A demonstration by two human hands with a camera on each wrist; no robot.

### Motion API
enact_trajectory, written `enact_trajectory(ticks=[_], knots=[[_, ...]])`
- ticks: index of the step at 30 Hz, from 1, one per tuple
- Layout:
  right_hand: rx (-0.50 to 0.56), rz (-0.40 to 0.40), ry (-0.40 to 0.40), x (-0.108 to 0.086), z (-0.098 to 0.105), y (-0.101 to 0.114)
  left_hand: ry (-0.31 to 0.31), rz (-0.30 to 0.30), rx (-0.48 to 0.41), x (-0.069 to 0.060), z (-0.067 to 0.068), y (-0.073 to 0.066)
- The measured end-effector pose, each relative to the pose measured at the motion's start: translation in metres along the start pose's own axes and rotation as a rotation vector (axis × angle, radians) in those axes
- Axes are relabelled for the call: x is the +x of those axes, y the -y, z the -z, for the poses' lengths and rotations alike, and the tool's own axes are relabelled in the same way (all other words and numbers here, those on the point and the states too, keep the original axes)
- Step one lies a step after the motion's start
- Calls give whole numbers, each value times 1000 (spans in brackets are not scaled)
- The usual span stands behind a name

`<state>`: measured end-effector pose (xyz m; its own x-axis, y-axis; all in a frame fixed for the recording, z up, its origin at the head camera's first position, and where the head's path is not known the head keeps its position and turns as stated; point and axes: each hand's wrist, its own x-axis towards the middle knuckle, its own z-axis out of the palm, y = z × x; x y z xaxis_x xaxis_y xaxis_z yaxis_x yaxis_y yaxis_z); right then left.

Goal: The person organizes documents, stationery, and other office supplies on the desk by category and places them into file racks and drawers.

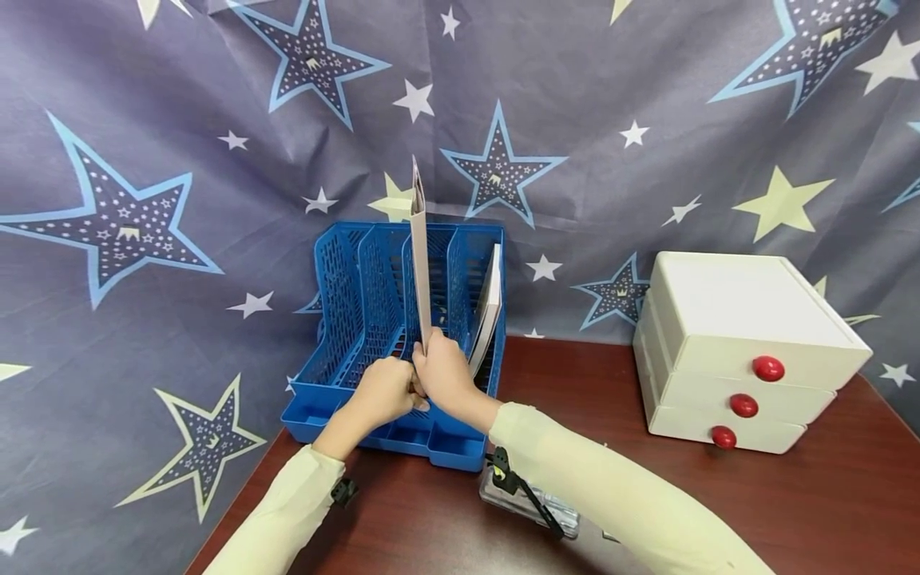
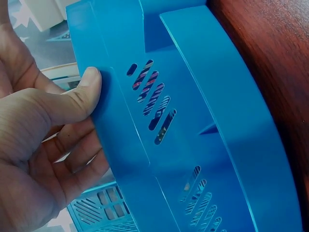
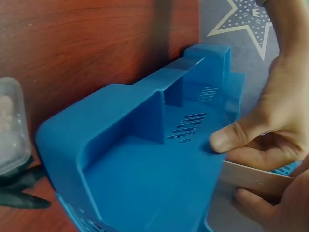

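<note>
A blue file rack with upright dividers stands on the table against the starry cloth. My left hand grips its front edge, thumb on the front face and fingers behind the panel. A tall slim folder with a pale spine stands upright in a middle slot of the rack. My right hand holds the lower end of its spine, right beside the left hand. A second white file leans in the rightmost slot.
White drawers with red knobs stand at the right on the dark wooden table. A clear plastic case lies under the right forearm. Small open compartments run along the rack's front.
</note>
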<state>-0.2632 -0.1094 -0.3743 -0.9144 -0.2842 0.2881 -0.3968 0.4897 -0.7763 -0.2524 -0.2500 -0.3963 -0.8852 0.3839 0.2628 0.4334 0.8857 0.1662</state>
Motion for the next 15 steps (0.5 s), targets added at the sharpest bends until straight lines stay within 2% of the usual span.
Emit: enact_trajectory(ticks=[4, 11, 15], knots=[[-39, -26, 63, 2, 11, 7, -4, -20, -2, 1, -1, 0], [-100, -128, 276, 17, 51, 35, 17, -5, 0, 3, 1, 0], [-121, -136, 302, 21, 71, 46, 29, 10, -4, 2, -1, -1]])
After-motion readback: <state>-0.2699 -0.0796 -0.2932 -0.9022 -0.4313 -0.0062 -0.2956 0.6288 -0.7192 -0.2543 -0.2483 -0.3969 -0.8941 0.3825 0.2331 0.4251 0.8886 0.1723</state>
